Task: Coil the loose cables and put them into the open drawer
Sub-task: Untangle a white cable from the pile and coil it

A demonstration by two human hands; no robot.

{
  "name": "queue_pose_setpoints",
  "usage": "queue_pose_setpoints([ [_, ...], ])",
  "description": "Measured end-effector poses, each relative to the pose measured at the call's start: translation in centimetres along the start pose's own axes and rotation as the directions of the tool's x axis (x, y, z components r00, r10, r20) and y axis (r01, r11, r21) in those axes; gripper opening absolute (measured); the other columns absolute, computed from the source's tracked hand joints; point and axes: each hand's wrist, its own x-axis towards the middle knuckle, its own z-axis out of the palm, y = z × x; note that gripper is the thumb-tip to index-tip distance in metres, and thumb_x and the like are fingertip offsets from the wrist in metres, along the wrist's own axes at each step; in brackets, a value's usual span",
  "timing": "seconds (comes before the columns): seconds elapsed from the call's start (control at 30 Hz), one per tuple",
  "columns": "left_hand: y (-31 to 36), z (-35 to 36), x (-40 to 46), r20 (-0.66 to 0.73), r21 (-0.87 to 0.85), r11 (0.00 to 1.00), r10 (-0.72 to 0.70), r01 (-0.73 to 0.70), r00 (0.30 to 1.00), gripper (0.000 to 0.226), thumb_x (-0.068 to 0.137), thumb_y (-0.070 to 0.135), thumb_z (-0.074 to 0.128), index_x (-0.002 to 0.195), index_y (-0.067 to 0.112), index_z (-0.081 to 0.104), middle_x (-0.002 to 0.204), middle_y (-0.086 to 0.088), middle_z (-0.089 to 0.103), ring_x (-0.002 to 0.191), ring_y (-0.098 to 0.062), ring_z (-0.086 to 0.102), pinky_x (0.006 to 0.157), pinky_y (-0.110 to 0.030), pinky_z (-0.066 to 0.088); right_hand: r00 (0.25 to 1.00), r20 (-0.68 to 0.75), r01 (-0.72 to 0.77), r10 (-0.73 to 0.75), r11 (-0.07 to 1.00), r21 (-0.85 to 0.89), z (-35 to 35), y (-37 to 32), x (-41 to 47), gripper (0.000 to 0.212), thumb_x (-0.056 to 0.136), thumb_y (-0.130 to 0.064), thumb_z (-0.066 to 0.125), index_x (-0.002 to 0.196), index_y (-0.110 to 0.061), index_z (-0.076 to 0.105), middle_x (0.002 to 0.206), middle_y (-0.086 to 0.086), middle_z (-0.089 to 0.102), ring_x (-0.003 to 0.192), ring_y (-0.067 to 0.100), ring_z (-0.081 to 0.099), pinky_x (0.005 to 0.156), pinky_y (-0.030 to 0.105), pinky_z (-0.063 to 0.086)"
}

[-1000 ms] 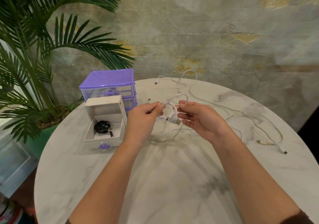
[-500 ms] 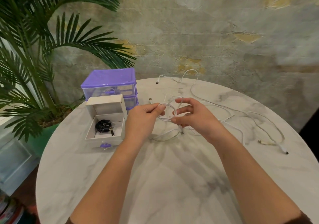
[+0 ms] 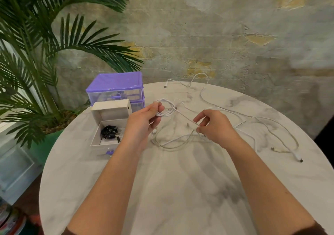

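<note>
Coil [image 3: 163, 108] is gripped in left hand [image 3: 144, 120]; right hand [image 3: 213, 126], drawn away since, pinches cable [image 3: 182, 116], apparently feeding another loop; drawer [image 3: 108, 126] awaits.

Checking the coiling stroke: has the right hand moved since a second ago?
Yes. The right hand has pulled right, away from the left hand and the purple drawer unit, and now pinches the white cable drawn out between them.

Setting: indoor lounge or café-like corner — exact kind unclear. Evidence — round marble-look table [image 3: 180, 189], potted palm [image 3: 45, 54], weathered plaster wall [image 3: 216, 35].
</note>
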Motion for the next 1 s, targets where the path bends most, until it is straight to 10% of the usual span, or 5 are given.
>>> queue_pose_setpoints([
  [0.37, -1.5, 1.0, 0.4, -0.033, 0.107, 0.978, 0.184, -0.179, 0.982, 0.018, 0.095, 0.018, 0.059, 0.105, 0.008, 0.070, 0.081, 0.003, 0.071, 0.074, -0.003, 0.067, 0.072, -0.016, 0.055, 0.946, 0.299, 0.055, -0.122, 0.973, 0.225, 0.6, -2.1, -1.2, 0.025, 0.075, -0.023, 0.082, 0.098, -0.023, 0.070, 0.088, -0.005, 0.066, 0.068, 0.004, 0.058, 0.069, 0.017, 0.045],
  [0.57, -1.9, 1.9, 0.2, 0.093, 0.225, 0.961, 0.142, -0.160, 0.985, 0.023, 0.101, 0.014, 0.046, 0.108, 0.001, 0.064, 0.086, -0.001, 0.063, 0.077, -0.006, 0.063, 0.074, -0.021, 0.058, 0.991, 0.127, -0.015, -0.039, 0.917, 0.399, 1.3, -2.6, -1.3, 0.025, 0.090, -0.032, 0.067, 0.087, -0.008, 0.070, 0.069, 0.001, 0.068, 0.059, 0.012, 0.059, 0.077, 0.031, 0.053],
  [1.0, -0.8, 1.1, 0.0, 0.183, 0.015, 0.984, -0.178, 0.179, 0.967, 0.023, 0.094, 0.028, 0.045, 0.073, 0.018, 0.051, 0.074, 0.002, 0.051, 0.074, -0.012, 0.048, 0.077, -0.030, 0.040, 0.997, -0.017, 0.080, -0.079, 0.983, 0.167, 1.7, -1.9, -0.9, 0.019, 0.093, -0.024, 0.064, 0.076, -0.015, 0.058, 0.068, -0.003, 0.065, 0.039, 0.006, 0.051, 0.043, 0.014, 0.040],
])
